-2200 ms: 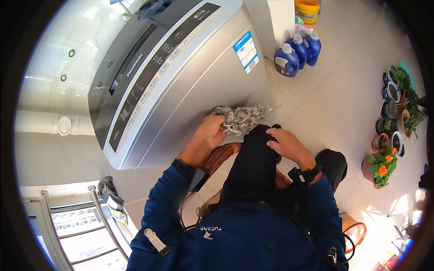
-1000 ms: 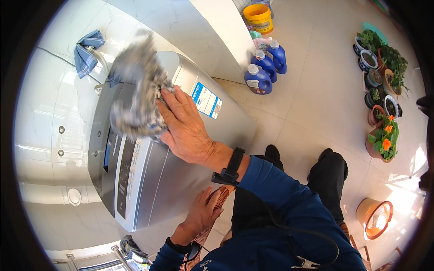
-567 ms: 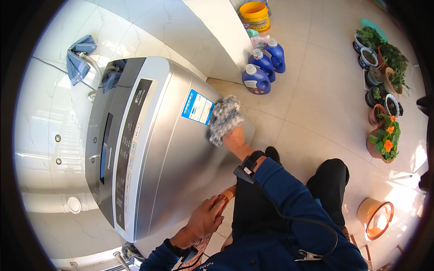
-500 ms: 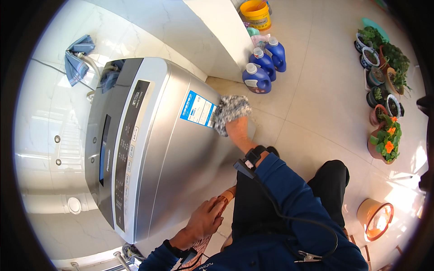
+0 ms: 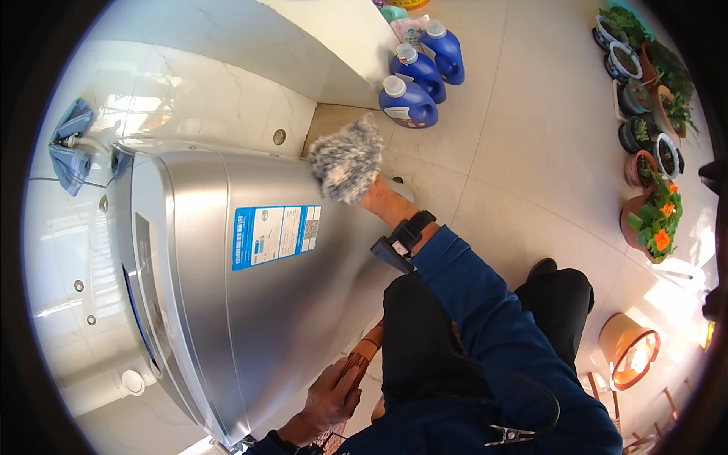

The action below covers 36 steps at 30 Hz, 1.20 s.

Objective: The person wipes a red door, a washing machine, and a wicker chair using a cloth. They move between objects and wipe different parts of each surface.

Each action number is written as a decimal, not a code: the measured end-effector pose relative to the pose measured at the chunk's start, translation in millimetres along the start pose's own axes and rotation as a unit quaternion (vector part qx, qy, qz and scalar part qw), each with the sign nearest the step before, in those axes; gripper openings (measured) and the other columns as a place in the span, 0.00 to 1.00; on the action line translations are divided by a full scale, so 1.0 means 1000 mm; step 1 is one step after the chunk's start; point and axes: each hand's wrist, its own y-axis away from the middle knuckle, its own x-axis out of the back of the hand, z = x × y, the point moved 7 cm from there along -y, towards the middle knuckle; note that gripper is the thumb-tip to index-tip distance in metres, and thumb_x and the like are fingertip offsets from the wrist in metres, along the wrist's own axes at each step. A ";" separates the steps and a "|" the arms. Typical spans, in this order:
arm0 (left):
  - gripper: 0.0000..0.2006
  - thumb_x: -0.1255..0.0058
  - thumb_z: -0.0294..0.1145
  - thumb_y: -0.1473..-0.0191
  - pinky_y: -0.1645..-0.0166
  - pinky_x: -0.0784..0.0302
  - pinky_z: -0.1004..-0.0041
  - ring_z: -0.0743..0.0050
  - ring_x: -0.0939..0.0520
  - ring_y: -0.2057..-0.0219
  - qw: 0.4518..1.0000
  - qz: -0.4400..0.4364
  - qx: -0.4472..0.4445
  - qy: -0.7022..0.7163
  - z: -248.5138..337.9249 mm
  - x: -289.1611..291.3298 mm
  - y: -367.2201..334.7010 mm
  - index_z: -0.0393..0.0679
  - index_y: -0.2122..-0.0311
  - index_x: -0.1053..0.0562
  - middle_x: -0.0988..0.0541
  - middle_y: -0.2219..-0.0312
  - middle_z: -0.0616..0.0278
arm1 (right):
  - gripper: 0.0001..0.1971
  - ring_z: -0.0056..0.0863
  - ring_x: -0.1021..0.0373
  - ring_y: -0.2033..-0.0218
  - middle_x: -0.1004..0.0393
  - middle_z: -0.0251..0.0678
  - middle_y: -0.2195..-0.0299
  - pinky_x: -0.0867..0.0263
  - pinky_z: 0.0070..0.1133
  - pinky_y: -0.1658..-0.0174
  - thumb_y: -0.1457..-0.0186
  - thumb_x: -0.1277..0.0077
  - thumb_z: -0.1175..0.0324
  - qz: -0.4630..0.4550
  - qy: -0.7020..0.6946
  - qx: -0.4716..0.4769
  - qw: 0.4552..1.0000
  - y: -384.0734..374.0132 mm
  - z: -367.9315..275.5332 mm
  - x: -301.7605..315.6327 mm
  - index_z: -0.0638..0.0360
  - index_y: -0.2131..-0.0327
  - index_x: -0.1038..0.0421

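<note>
My right hand is in a fluffy grey-and-white cleaning mitt, which hides the fingers. The mitt rests against the far edge of a silver washing machine's front. Just nearer than the mitt, a blue-and-white label is stuck on that front. Low in the view my left hand is closed over a woven rattan piece with a wrapped orange-brown bar, beside my leg. It looks like a chair arm, though much of it is hidden.
Several blue detergent jugs stand on the floor past the machine, by a wall end. A blue checked cloth hangs on a pipe at the left. Potted plants line the right side, and an orange pot stands lower right.
My view has shifted toward the machine's front, whose control panel is now mostly out of sight. The mitt has moved from beside the label to the front's far edge. My left hand stays on the rattan.
</note>
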 end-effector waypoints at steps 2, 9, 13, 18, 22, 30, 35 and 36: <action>0.26 0.36 0.25 0.55 0.56 0.16 0.60 0.41 0.17 0.59 1.000 0.003 0.001 0.002 -0.003 -0.002 0.000 0.37 0.47 0.26 0.25 0.51 0.37 | 0.19 0.37 0.29 0.42 0.26 0.43 0.43 0.33 0.29 0.39 0.32 0.58 0.62 -0.032 0.071 -0.018 0.997 0.019 0.040 -0.010 0.59 0.43 0.29; 0.26 0.34 0.28 0.56 0.58 0.15 0.62 0.42 0.15 0.61 1.000 -0.007 0.007 -0.007 -0.014 -0.008 0.007 0.39 0.48 0.24 0.22 0.53 0.37 | 0.19 0.36 0.28 0.46 0.24 0.41 0.46 0.35 0.30 0.42 0.34 0.56 0.61 -0.154 -0.068 -0.328 0.929 0.079 0.148 -0.048 0.58 0.44 0.27; 0.26 0.32 0.29 0.59 0.58 0.14 0.61 0.42 0.14 0.60 1.000 -0.007 0.016 0.001 -0.016 -0.006 0.007 0.41 0.50 0.22 0.21 0.54 0.38 | 0.18 0.34 0.30 0.43 0.26 0.40 0.43 0.36 0.28 0.39 0.34 0.53 0.62 -0.112 -0.157 -0.297 0.935 0.055 0.127 -0.044 0.56 0.44 0.26; 0.24 0.31 0.29 0.60 0.59 0.13 0.59 0.39 0.15 0.58 0.999 -0.004 -0.045 -0.016 -0.007 0.002 -0.001 0.39 0.53 0.21 0.21 0.55 0.38 | 0.24 0.40 0.35 0.38 0.31 0.42 0.38 0.43 0.31 0.32 0.35 0.48 0.57 -0.249 -0.250 -0.097 0.931 -0.026 0.027 -0.014 0.55 0.40 0.31; 0.27 0.30 0.32 0.60 0.58 0.14 0.60 0.43 0.14 0.59 0.997 -0.015 0.057 0.048 -0.018 0.007 -0.009 0.40 0.50 0.22 0.21 0.54 0.37 | 0.26 0.41 0.37 0.37 0.32 0.42 0.37 0.45 0.32 0.31 0.37 0.45 0.57 -0.199 -0.375 -0.001 0.905 -0.063 -0.007 -0.004 0.58 0.40 0.32; 0.30 0.32 0.34 0.58 0.59 0.15 0.61 0.45 0.14 0.62 0.997 -0.014 0.067 0.048 -0.019 0.009 -0.012 0.40 0.47 0.25 0.21 0.53 0.40 | 0.22 0.45 0.33 0.41 0.29 0.47 0.41 0.39 0.30 0.36 0.33 0.55 0.59 -0.245 -0.123 -0.132 0.952 0.033 0.174 -0.093 0.60 0.41 0.31; 0.27 0.35 0.33 0.56 0.60 0.15 0.62 0.49 0.14 0.64 0.996 -0.014 0.072 0.044 -0.021 0.011 -0.012 0.42 0.47 0.24 0.20 0.53 0.44 | 0.22 0.46 0.36 0.38 0.31 0.49 0.40 0.41 0.31 0.34 0.33 0.62 0.64 -0.246 -0.140 -0.185 0.941 0.040 0.154 -0.072 0.61 0.40 0.32; 0.26 0.36 0.33 0.55 0.60 0.15 0.64 0.52 0.14 0.65 0.997 -0.005 0.071 0.036 -0.020 0.013 -0.011 0.44 0.47 0.23 0.20 0.52 0.46 | 0.22 0.45 0.37 0.38 0.31 0.49 0.39 0.41 0.31 0.34 0.33 0.62 0.64 -0.233 -0.168 -0.167 0.943 0.026 0.131 -0.061 0.62 0.40 0.33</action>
